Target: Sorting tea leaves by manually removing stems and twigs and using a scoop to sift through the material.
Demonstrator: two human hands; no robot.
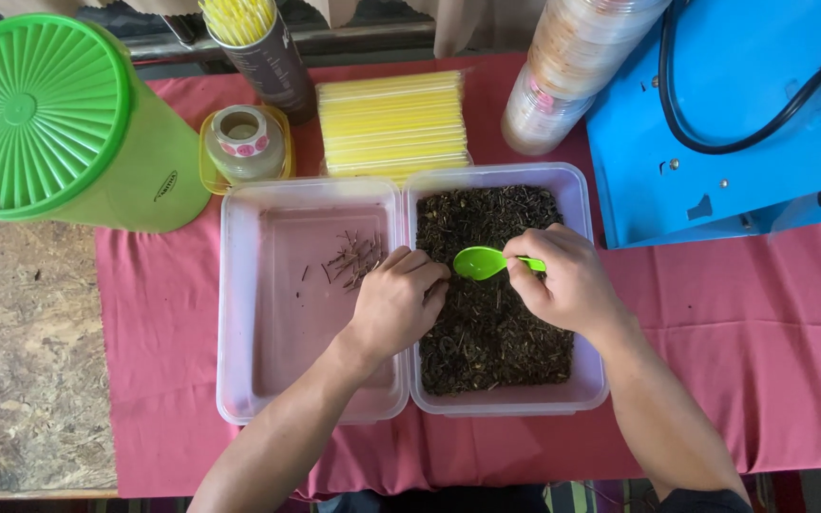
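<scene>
Nearest us, at the bottom of the frame, two bare forearms rise over a red cloth [734,380] that covers the tabletop [21,361]. In the middle we see two clear trays side by side. The right tray [589,380] is filled with dark dried leaves [486,332]; the left tray [239,313] holds only a few loose dark twigs [353,258] near its upper right corner.

Our left hand [396,302] is curled, its fingertips pressed together down in the leaves at the shared edge of the trays. Our right hand [567,280] pinches the handle of a small green spoon [482,262], whose bowl hangs over the leaves just beside the left fingers.

Farther up lie a pack of yellow straws [391,123], a small jar [242,142], a tall green canister [59,123] at upper left, stacked clear cups [572,66] and a blue machine [734,114] at upper right.
</scene>
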